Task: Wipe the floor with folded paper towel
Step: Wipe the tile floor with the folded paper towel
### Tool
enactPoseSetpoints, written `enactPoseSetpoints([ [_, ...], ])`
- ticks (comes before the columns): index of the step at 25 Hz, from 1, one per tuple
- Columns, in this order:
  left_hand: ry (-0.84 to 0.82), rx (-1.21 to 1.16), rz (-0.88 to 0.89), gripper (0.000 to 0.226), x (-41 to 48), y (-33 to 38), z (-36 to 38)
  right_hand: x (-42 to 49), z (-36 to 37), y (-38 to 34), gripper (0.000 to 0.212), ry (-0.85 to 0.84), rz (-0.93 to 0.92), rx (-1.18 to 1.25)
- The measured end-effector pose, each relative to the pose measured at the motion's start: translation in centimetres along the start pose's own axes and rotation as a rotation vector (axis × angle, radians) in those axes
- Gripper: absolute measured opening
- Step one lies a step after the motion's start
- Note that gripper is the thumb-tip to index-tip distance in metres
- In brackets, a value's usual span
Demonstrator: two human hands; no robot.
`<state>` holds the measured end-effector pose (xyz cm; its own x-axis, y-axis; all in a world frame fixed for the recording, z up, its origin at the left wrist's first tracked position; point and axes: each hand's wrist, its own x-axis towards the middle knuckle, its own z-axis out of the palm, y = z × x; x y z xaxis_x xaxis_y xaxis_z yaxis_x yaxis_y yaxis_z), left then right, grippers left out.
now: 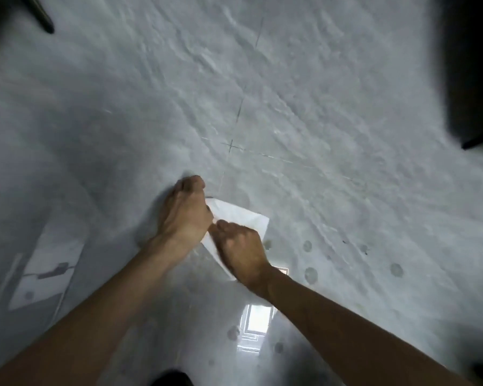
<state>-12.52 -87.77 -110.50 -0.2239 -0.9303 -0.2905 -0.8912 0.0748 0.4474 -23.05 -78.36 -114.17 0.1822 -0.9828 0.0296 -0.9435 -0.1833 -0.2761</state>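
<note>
Paper towel (243,215) (white), under left hand (186,211), right hand (241,250)

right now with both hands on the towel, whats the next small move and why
Probably press the towel flat and slide it right, toward the round spots. Both the left hand and right hand are bunched on it against the floor, and those marks lie just beside it, apparently unwiped.
</note>
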Motion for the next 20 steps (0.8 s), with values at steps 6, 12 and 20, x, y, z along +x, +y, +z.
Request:
enactPoseSetpoints([
  [6,-0.118,0.021,0.322,0.047,-4.7,7.9,4.2,-16.6,-6.4,18.8,0.052,0.030,0.545,-0.144],
  [12,-0.304,0.181,0.436,0.049,-7.5,10.6,8.3,-20.7,-6.3,19.8,0.040,0.359,1.423,-0.084],
  [20,-0.352,0.285,0.365,0.049,-7.1,11.5,8.8,-21.7,-5.8,18.8,0.058,-0.120,-0.001,-0.133],
])
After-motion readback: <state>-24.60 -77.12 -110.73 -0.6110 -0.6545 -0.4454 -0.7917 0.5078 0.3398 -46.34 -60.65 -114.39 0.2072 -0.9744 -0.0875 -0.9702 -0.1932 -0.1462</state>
